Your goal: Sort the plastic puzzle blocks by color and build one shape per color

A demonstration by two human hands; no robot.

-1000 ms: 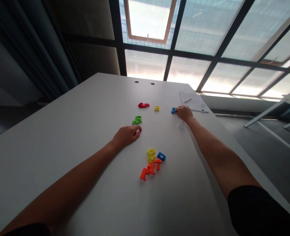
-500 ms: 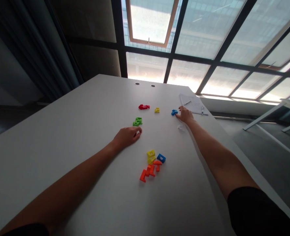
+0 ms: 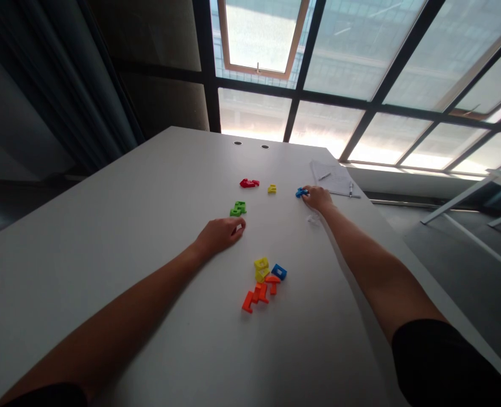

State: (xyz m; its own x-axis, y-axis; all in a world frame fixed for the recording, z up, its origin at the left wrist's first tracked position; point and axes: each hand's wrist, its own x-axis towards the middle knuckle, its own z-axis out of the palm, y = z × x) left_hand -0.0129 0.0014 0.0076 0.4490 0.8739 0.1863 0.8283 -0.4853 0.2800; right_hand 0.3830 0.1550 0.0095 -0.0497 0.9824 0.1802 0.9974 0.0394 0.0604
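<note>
My right hand [image 3: 317,197] reaches far across the white table [image 3: 169,169]. Its thumb and fingers have closed on the edge of a small cluster of blue plastic blocks [image 3: 300,193], which is still at table level. My left hand [image 3: 220,234] rests on the table with its fingers curled and the thumb tip near them; nothing shows between them. Just beyond it lie green blocks [image 3: 238,208]. Nearer to me are yellow blocks [image 3: 261,269], a blue block with a hole [image 3: 279,272] and several orange blocks [image 3: 259,293].
Red blocks [image 3: 249,183] and a small yellow block [image 3: 272,189] lie farther back. Paper sheets [image 3: 337,180] with pens sit at the right edge. A clear, crumpled-looking item [image 3: 313,219] lies beside my right forearm. Windows [image 3: 259,34] rise behind the table.
My right hand's thumb and fingers have come together on the blue blocks, where they were spread beside them before. My left hand has stayed in place.
</note>
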